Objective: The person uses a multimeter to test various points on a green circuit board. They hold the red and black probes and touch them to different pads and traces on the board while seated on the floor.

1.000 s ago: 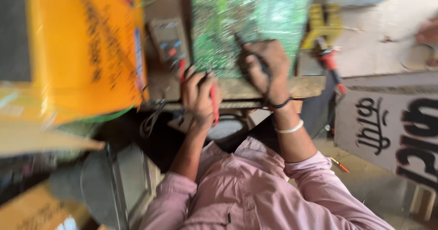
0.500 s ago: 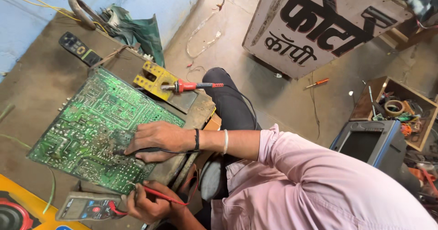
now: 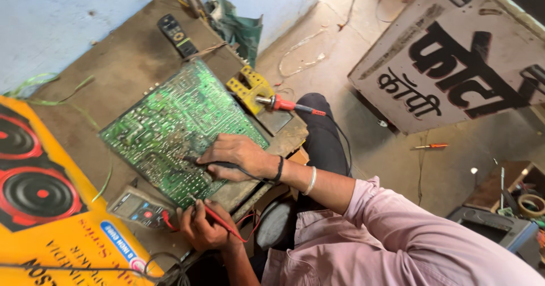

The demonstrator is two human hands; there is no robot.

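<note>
A large green circuit board [image 3: 170,121] lies solder side up on a worn brown worktable [image 3: 119,70]. My right hand [image 3: 238,156], with a black band and a silver bangle at the wrist, rests on the board and holds a black test probe [image 3: 201,162] with its tip on the board. Closer to my body, my left hand [image 3: 204,229] grips a red test probe [image 3: 218,221] whose tip touches the board's near edge. A grey multimeter [image 3: 139,206] sits just left of that hand, with its leads running to the probes.
A red-handled soldering iron [image 3: 284,104] rests on a yellow stand [image 3: 250,87] at the table's right edge. A black remote [image 3: 176,34] lies at the back. A yellow box with speaker pictures [image 3: 45,218] fills the left. A white signboard [image 3: 454,59] and a screwdriver [image 3: 431,146] lie on the floor.
The view has swung round and closed in on the table. My right hand has shifted along the board with the black probe; my left hand has brought the red probe up to the board's edge.
</note>
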